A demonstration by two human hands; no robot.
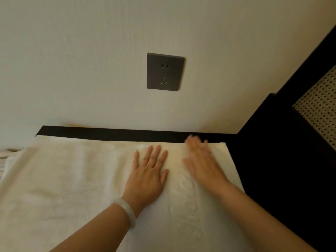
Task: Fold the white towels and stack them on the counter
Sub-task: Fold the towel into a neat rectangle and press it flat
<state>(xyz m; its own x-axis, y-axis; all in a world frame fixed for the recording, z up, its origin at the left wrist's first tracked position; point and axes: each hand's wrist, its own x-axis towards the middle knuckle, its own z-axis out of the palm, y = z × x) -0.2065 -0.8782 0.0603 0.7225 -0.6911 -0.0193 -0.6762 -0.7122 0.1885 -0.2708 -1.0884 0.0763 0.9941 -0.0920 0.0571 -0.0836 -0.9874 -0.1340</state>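
From the head view, a white towel [72, 179] lies spread flat over the dark counter [272, 160] and covers most of it. The towel's far edge runs just short of the counter's back edge, so a narrow black strip shows along the wall [91, 60]. Its right edge leaves the counter's right side bare. Raised lettering runs down the cloth near that right edge.

The left hand [148, 171] lies palm down on the towel near its far right corner, fingers straight and slightly spread, holding nothing. A pale bracelet [125, 211] sits on that wrist. The right hand [201, 160] is just beside it, closer to the towel's right edge, also flat with straight fingers on the cloth; it is blurred, and its fingertips reach the towel's far edge.

At the counter's left edge, more crumpled white cloth [7, 157] shows. A grey socket [165, 71] sits on the wall above the hands, and a woven panel [320, 110] stands at the far right
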